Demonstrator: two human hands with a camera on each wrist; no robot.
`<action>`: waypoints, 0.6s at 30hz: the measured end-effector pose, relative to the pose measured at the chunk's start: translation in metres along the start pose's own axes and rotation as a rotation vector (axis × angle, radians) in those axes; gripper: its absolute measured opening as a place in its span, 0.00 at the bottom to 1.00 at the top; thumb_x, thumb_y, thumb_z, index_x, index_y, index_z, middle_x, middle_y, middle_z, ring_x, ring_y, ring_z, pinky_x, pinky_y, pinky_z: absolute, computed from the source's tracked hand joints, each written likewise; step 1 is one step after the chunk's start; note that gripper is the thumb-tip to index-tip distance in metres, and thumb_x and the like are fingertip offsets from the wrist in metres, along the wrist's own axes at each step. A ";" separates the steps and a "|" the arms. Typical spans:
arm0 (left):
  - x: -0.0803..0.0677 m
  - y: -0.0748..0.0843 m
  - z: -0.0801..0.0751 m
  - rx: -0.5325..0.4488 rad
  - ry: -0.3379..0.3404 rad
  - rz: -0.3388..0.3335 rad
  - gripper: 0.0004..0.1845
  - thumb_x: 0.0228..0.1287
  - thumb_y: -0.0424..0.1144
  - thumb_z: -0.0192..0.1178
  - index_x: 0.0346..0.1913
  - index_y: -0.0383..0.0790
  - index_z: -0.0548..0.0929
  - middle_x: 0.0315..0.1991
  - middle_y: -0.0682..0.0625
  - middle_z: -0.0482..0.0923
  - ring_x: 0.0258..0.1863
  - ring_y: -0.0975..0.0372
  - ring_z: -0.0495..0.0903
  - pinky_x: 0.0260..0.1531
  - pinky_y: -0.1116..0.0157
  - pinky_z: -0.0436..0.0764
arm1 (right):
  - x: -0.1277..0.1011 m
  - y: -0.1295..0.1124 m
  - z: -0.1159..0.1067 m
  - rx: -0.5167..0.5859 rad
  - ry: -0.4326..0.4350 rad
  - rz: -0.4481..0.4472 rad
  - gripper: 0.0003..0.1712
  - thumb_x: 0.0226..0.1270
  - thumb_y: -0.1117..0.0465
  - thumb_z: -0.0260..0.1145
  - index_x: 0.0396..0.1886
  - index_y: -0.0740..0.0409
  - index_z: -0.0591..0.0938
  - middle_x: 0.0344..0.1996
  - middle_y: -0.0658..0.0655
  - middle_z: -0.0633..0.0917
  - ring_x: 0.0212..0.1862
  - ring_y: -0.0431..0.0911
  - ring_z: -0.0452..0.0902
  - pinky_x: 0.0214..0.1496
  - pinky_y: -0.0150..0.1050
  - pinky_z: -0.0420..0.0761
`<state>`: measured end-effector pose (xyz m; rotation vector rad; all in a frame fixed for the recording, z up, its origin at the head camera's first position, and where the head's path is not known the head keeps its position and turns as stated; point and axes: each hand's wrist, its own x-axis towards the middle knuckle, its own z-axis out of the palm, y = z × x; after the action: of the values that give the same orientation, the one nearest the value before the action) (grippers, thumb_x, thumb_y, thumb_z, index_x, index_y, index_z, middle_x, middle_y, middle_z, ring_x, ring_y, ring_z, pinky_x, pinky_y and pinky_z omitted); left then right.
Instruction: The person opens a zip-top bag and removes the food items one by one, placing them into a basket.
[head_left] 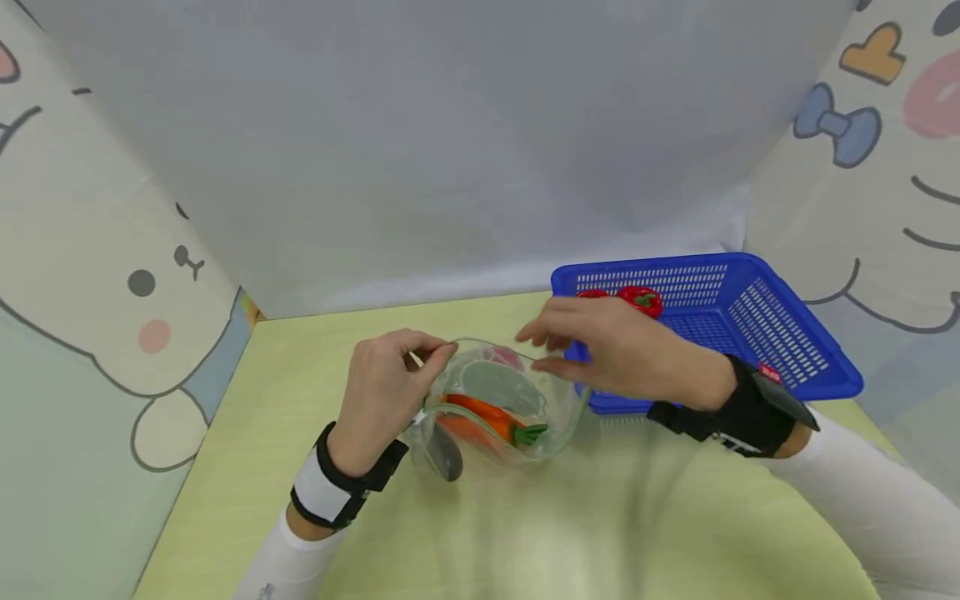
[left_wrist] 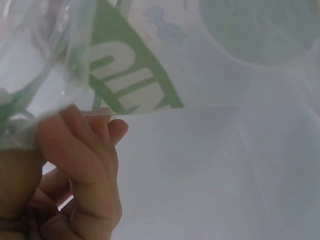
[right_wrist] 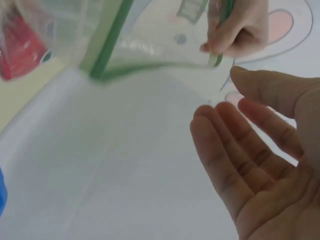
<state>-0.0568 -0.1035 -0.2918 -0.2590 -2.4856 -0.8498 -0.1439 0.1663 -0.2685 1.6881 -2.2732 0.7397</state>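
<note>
The clear bag [head_left: 495, 408] rim is pinched by the left hand [head_left: 386, 392]; the carrot [head_left: 480, 417] inside is blurred (contents partly hidden), while the right hand [head_left: 622, 350] is held flat and empty.

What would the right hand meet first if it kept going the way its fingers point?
Probably the rim of the clear bag, which the left hand pinches open. The right hand is open, its fingers pointing left just above the bag's mouth. Depth is unclear, so it may pass over.
</note>
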 end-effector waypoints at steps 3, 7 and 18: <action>0.000 0.000 -0.001 -0.004 -0.004 -0.006 0.04 0.65 0.35 0.74 0.35 0.36 0.94 0.28 0.46 0.91 0.19 0.63 0.80 0.22 0.72 0.78 | 0.007 -0.016 0.022 0.014 -0.109 -0.102 0.15 0.66 0.65 0.77 0.51 0.53 0.87 0.42 0.49 0.87 0.38 0.38 0.85 0.42 0.29 0.87; 0.000 0.000 -0.001 -0.007 -0.007 -0.009 0.04 0.65 0.35 0.74 0.35 0.37 0.94 0.28 0.47 0.91 0.19 0.63 0.82 0.22 0.72 0.78 | 0.018 -0.026 0.055 -0.031 -0.243 -0.127 0.09 0.71 0.61 0.74 0.49 0.52 0.88 0.41 0.49 0.87 0.37 0.39 0.81 0.42 0.27 0.84; -0.004 -0.001 -0.001 -0.017 0.009 0.001 0.02 0.64 0.33 0.74 0.35 0.38 0.94 0.28 0.48 0.91 0.20 0.64 0.83 0.24 0.72 0.80 | 0.049 -0.016 0.121 0.177 -0.311 0.038 0.02 0.74 0.60 0.69 0.38 0.50 0.84 0.27 0.43 0.79 0.29 0.33 0.70 0.37 0.25 0.73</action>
<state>-0.0529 -0.1051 -0.2935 -0.2621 -2.4709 -0.8703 -0.1299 0.0607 -0.3453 1.9653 -2.5153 0.7515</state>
